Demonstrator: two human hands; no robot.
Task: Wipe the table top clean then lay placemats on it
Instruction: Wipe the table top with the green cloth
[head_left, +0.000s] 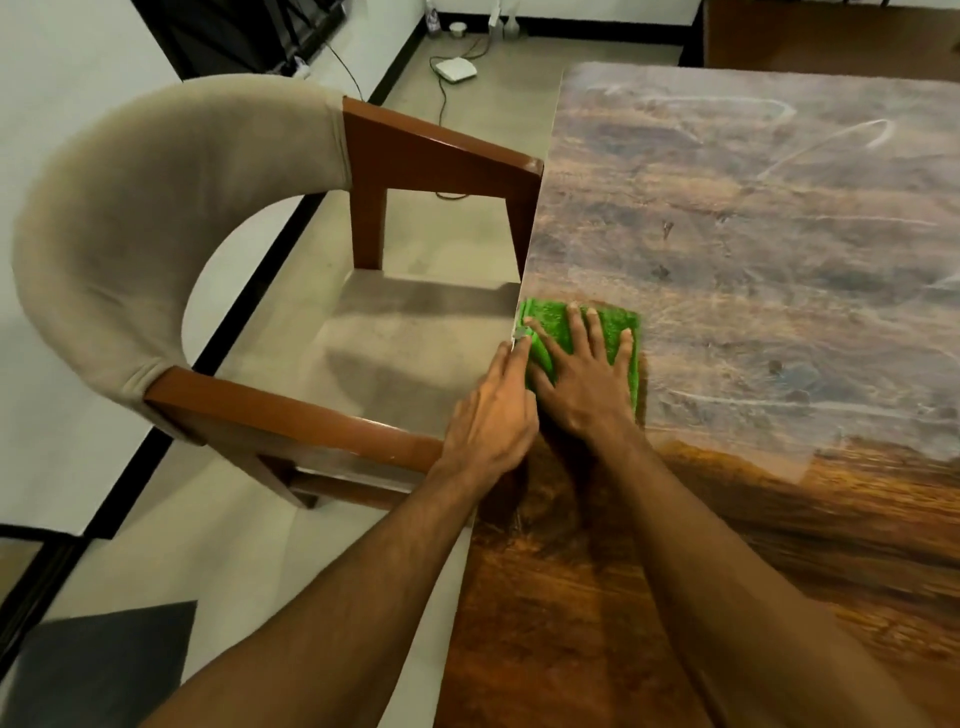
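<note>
A wooden table top (753, 234) fills the right half of the view, dusty and pale with white streaks at the back, darker brown near me. A green cloth (615, 325) lies flat at the table's left edge. My right hand (582, 379) presses down on the cloth with fingers spread. My left hand (493, 415) sits at the table's left edge, cupped beside the cloth, its fingertips touching the cloth's corner where a bit of white debris shows. No placemats are in view.
A chair (171, 218) with a curved beige backrest and brown wooden arms stands tight against the table's left side. A white device (456, 68) with cables lies on the floor at the back. A dark mat (104, 665) lies at bottom left.
</note>
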